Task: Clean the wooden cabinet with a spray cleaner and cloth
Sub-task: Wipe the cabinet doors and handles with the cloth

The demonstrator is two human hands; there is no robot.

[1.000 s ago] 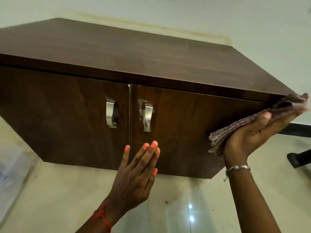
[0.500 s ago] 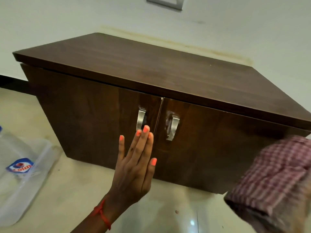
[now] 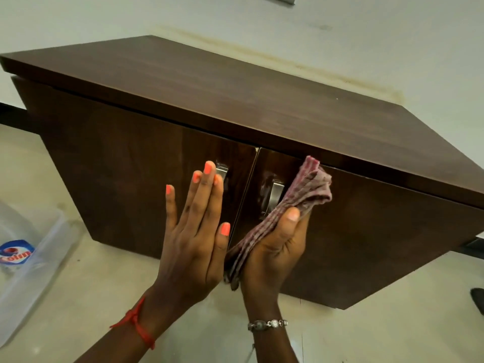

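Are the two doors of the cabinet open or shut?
Shut. Both doors of the cabinet lie flush, with only a thin seam between them, and nothing inside shows.

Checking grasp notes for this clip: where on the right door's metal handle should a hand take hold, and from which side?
Grip the right door handle along its upright bar, from the front, fingers hooking in from the side away from the cloth. The bar stands proud of the door. The cloth in the right hand crowds its right edge; the left hand is flat and free.
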